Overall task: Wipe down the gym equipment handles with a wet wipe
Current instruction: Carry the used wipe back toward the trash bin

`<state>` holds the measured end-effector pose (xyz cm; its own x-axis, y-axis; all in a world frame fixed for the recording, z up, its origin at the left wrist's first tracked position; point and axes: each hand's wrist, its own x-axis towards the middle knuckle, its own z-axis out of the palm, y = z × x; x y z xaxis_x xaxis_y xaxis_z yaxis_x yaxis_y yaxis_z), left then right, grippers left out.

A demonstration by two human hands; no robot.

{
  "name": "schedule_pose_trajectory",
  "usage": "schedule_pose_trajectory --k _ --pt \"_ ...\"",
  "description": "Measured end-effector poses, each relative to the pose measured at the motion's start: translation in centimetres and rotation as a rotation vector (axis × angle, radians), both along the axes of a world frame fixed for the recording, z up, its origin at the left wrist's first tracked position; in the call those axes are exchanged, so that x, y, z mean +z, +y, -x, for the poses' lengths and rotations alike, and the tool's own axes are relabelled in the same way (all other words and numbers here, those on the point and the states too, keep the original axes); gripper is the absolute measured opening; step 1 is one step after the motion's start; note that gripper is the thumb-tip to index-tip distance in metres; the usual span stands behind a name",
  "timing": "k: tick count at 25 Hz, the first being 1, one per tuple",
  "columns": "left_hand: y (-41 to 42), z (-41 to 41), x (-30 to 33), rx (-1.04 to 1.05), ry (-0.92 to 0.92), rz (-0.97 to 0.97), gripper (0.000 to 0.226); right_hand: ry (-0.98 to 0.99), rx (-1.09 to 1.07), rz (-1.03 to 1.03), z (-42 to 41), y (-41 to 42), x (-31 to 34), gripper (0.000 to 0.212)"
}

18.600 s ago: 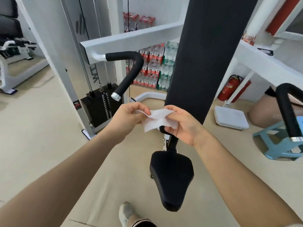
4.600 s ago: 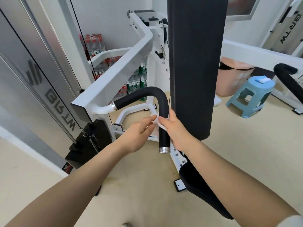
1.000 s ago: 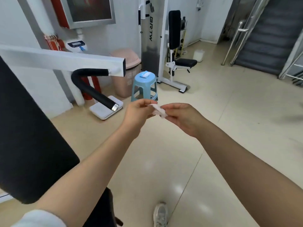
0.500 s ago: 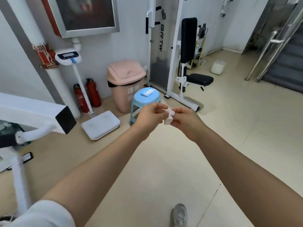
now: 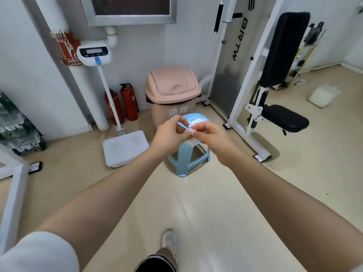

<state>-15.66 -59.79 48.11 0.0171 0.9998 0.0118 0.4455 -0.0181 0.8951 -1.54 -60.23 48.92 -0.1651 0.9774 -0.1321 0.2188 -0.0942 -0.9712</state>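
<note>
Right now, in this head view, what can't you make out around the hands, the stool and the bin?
- Crumpled white wet wipe: mostly covered by the left hand and right hand pinching it.
- Light blue plastic stool: both hands hide most of its seat.
- Blue-and-white packet on the stool: print too small to read.
- Pink swing-lid bin: its base sits behind the stool.
</note>
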Motion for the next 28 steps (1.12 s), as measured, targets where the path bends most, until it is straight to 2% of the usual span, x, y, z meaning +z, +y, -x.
schedule_pose_trajectory --k 2,6,9,12,16,18,19,20,22,24,26,28 --pt "6.0 -0.4 -1.1 0.018 -0.044 0.04 0.017 -0.091 0.06 -0.057 -0.8 6.4 -1.1 0.019" --pt "20.9 -1.4 -1.8 0.045 -0.206 0.193 0.016 -0.187 0.155 -0.159 -2.1 22.1 -2.9 0.037" --pt "31.9 -2.6 -0.6 0.102 -0.417 0.299 0.01 -0.267 0.204 -0.202 -2.1 33.0 -2.5 0.045" --pt "41.9 -4.0 -0.8 0.172 -0.569 0.385 0.012 -0.319 0.095 -0.261 -3.1 42.7 -3.2 0.036" --pt "54.8 -4.2 -4.0 0.262 -0.625 0.368 0.013 -0.445 0.099 -0.313 -3.8 56.2 -5.9 0.015" --pt "59.1 -3.7 -6.5 0.278 -0.645 0.35 0.01 -0.484 0.102 -0.32 -3.7 62.0 -8.5 0.011" --pt "61.7 -3.1 -8.7 0.28 -0.525 0.318 0.01 -0.489 0.091 -0.322 -3.6 65.2 -10.3 0.011" --pt "64.2 -2.3 -11.1 0.266 -0.289 0.274 0.013 -0.495 0.069 -0.328 -3.5 68.2 -12.3 0.01" --pt "69.1 0.1 -16.4 0.135 0.358 0.206 0.033 -0.531 0.038 -0.328 -3.1 73.2 -16.2 0.009" --pt "73.7 2.9 -20.7 -0.01 0.818 0.216 0.052 -0.574 0.084 -0.335 -2.3 77.3 -19.6 0.01" --pt "77.2 5.0 -24.2 -0.128 1.095 0.246 0.057 -0.627 0.151 -0.363 -1.3 80.3 -22.3 0.019" --pt "80.1 6.4 -27.7 -0.289 1.27 0.267 0.06 -0.7 0.235 -0.366 0.1 83.0 -25.6 0.03"
